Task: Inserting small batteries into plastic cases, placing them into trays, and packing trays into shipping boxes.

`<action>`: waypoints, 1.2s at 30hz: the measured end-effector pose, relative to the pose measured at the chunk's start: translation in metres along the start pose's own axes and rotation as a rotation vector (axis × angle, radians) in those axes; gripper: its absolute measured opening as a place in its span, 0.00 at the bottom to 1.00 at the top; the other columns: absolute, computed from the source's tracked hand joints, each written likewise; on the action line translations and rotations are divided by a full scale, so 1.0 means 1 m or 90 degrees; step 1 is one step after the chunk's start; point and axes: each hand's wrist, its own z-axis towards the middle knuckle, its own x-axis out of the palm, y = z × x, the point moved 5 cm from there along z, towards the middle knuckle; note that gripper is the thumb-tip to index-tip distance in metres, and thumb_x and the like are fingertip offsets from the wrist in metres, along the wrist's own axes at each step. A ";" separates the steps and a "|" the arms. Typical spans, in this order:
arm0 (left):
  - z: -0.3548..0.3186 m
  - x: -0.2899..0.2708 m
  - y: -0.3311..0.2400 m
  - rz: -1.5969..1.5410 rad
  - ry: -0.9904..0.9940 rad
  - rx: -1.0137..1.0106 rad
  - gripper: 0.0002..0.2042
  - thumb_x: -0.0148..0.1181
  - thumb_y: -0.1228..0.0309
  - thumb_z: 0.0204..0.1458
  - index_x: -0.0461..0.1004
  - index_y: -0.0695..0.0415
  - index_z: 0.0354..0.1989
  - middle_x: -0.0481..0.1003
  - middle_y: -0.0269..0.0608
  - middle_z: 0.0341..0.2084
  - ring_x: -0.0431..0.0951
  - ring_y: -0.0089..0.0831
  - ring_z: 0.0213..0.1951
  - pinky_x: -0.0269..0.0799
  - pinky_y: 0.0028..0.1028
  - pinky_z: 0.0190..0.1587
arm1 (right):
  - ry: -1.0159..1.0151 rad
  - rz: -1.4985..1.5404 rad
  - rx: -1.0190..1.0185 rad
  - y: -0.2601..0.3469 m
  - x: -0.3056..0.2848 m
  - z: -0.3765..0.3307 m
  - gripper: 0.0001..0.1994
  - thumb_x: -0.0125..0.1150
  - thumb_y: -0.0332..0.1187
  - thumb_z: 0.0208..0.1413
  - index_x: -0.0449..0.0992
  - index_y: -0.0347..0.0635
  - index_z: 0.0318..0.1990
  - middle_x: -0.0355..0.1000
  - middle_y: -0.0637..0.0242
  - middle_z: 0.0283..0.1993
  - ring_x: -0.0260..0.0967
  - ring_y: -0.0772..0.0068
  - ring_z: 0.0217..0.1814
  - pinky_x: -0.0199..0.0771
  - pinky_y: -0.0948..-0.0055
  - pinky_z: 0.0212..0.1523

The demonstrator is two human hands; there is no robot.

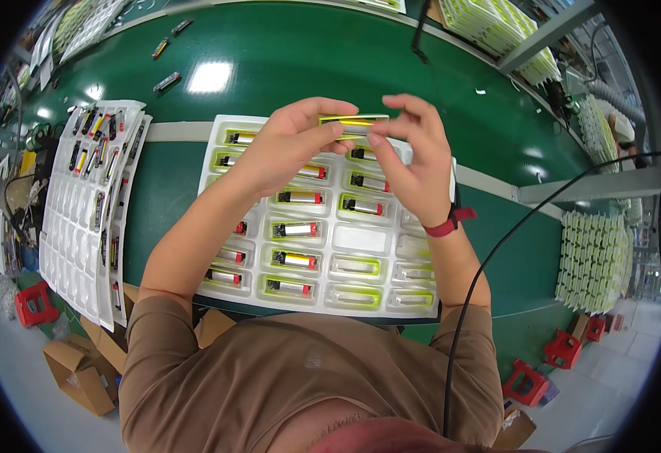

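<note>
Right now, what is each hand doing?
Left hand: fingers closed on one end of the small flat yellow-edged silver battery cell.
Right hand: fingers closed on its other end.

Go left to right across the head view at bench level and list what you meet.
Red stool → stack of white trays with small dark parts → white tray of silver cells on the green bench, left hand and right hand holding one yellow-edged cell above it → pale tray stack.
</note>
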 end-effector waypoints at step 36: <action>-0.032 0.019 -0.025 0.980 0.018 0.459 0.12 0.64 0.77 0.44 0.76 0.60 0.40 0.79 0.42 0.34 0.79 0.38 0.41 0.75 0.35 0.47 | 0.242 -0.278 -0.104 0.036 0.028 -0.014 0.20 0.62 0.18 0.50 0.74 0.31 0.53 0.72 0.52 0.47 0.73 0.52 0.45 0.78 0.59 0.44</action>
